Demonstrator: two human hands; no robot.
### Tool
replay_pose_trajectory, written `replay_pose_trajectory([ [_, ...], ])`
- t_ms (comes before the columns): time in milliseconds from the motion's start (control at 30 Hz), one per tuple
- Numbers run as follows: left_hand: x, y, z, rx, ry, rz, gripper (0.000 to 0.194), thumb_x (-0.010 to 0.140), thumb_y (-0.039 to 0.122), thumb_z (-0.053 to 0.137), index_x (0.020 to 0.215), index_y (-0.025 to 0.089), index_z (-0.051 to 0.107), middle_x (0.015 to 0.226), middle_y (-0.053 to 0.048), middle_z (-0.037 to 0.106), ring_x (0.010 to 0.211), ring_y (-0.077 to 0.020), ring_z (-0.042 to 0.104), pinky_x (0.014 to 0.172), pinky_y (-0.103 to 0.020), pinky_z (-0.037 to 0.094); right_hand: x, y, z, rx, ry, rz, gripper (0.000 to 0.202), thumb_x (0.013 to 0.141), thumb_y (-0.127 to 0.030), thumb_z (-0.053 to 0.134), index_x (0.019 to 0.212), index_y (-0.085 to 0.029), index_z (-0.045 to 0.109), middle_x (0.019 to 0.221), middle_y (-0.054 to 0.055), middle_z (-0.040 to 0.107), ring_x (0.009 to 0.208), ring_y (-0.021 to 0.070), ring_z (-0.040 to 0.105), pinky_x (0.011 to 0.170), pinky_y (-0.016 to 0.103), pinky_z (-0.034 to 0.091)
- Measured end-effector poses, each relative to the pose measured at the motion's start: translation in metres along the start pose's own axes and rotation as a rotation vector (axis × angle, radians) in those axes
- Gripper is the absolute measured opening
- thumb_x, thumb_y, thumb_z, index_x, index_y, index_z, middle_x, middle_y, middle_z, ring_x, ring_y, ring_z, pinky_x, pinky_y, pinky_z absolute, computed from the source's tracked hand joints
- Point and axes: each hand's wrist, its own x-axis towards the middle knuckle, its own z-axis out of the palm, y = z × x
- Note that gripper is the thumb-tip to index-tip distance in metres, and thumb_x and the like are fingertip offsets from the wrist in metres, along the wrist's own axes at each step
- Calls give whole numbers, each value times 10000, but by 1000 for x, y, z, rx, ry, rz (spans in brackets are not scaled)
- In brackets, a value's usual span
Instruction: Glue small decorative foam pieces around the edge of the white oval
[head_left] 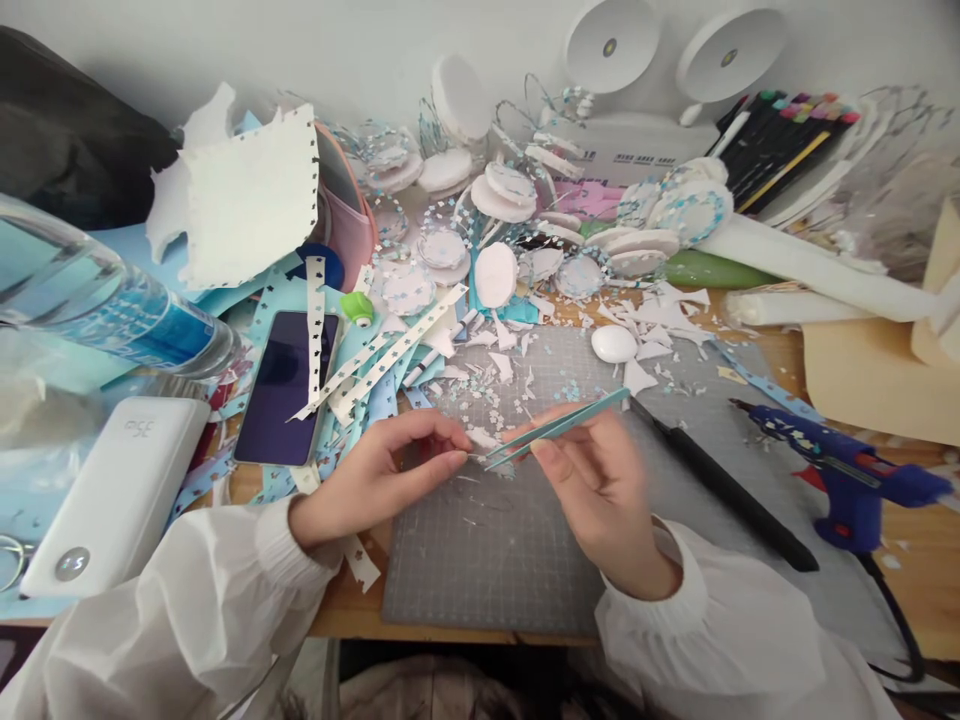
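Note:
Teal tweezers (pixel 570 420) are held in my right hand (pixel 600 490), their tips pointing left toward my other hand. My left hand (pixel 397 470) has thumb and index finger nearly together close to the tweezer tips; a small pale piece (pixel 484 440) is at its fingertips, too small to make out. Both hands are over a grey cutting mat (pixel 495 570). Tiny white and blue stars (pixel 574 390) and paper scraps (pixel 501 367) lie on the mat beyond the hands. A white oval object (pixel 613 344) sits behind my right hand.
A black-handled tool (pixel 739 500) and blue glue gun (pixel 847 480) lie right. A phone (pixel 281 390), power bank (pixel 116 490) and bottle (pixel 135 310) are left. White discs (pixel 495 275) with star-covered wires crowd the back; pens (pixel 780 150) stand back right.

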Motion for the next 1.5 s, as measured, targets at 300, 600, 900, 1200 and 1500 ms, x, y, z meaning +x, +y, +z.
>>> replay_pose_trajectory([
  [300, 4, -1, 1, -373, -10, -227, 107, 793, 234, 702, 796, 128, 687, 765, -23, 656, 700, -111, 568, 655, -209, 433, -2, -1, 1, 3, -38, -26, 182, 895, -147, 575, 1016, -279, 607, 911, 13, 722, 839, 177, 713, 733, 307, 620],
  [600, 3, 1, 3, -380, -43, -207, 102, 764, 217, 730, 741, 124, 697, 651, 7, 587, 593, -77, 482, 559, -187, 379, -5, 0, -1, 58, -82, 26, 131, 882, -164, 604, 954, -273, 611, 917, 13, 668, 863, 162, 698, 748, 293, 616],
  [900, 1, 2, 2, -349, -15, -137, 134, 750, 240, 750, 707, 121, 707, 664, -10, 574, 611, -94, 491, 553, -203, 390, -6, -2, -1, 75, -83, 25, 100, 878, -193, 616, 944, -266, 599, 879, 24, 662, 835, 180, 702, 725, 319, 631],
  [1200, 1, 7, 3, -386, -8, -154, 164, 734, 250, 759, 656, 128, 684, 628, 1, 559, 566, -88, 469, 530, -209, 377, -5, 3, -1, 179, -51, 69, 112, 882, -199, 617, 971, -267, 616, 856, 10, 728, 646, 166, 703, 604, 323, 635],
  [1500, 0, 7, 2, -392, -49, -153, 127, 774, 243, 730, 723, 129, 706, 694, -15, 618, 635, -107, 537, 600, -217, 431, -5, 1, -3, 178, -71, 35, 164, 880, -155, 610, 995, -271, 624, 866, 6, 704, 699, 159, 710, 629, 297, 638],
])
